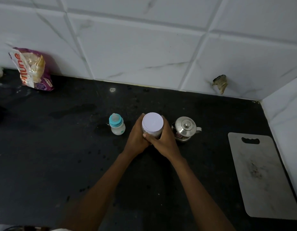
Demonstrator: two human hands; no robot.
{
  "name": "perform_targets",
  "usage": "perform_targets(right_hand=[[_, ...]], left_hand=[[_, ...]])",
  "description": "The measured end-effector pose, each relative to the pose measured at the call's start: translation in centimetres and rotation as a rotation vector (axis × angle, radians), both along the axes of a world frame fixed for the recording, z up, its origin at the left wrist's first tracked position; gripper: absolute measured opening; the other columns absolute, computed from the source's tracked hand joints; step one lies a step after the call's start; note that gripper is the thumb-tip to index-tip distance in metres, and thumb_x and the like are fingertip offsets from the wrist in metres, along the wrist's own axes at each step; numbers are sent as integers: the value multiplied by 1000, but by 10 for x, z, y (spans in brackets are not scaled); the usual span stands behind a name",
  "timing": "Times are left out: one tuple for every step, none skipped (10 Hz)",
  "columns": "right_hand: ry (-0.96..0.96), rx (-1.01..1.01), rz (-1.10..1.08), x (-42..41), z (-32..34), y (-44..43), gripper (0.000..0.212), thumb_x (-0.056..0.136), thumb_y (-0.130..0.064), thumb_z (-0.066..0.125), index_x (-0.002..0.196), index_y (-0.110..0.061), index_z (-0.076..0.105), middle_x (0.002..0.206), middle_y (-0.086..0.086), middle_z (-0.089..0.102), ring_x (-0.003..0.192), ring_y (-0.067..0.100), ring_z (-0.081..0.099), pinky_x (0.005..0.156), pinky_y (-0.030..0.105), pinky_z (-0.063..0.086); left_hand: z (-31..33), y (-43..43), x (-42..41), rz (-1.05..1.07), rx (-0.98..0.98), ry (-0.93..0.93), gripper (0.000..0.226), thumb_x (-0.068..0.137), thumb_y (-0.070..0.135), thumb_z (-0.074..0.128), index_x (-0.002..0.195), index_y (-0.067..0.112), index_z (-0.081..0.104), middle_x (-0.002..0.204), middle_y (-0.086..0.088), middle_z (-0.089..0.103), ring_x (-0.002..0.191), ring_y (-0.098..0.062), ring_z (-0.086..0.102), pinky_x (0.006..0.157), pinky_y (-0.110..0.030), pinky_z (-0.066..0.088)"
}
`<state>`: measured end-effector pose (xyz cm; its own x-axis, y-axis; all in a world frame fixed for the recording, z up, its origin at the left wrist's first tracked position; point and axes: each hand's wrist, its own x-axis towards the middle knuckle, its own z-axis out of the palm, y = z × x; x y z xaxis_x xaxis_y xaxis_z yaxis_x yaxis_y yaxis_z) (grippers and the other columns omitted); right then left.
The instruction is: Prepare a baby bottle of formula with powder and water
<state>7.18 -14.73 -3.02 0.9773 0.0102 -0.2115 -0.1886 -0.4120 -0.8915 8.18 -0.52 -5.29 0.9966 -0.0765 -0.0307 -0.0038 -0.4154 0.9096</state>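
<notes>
A powder jar with a white lid (152,121) stands upright on the black counter (61,147), and both hands wrap around its body. My left hand (137,139) grips its left side and my right hand (162,139) grips its right side, thumbs meeting in front. A small baby bottle (117,125) with a teal collar and clear teat stands just left of the jar, white liquid inside. A steel lidded kettle (185,128) sits close on the right.
A grey cutting board (261,177) lies at the right edge beside the tiled side wall. A purple food packet (34,70) leans on the back wall at far left. Wet patches and droplets mark the counter.
</notes>
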Motion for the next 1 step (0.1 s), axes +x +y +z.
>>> perform_targets(right_hand=[[17, -23, 16, -4, 10, -2, 117, 77, -49, 87, 164, -24, 14, 167, -7, 28, 152, 8, 26, 122, 29, 28]], left_hand=[[-5, 4, 0, -27, 74, 31, 110, 78, 23, 88, 161, 18, 17, 166, 3, 29, 153, -6, 24, 124, -26, 22]])
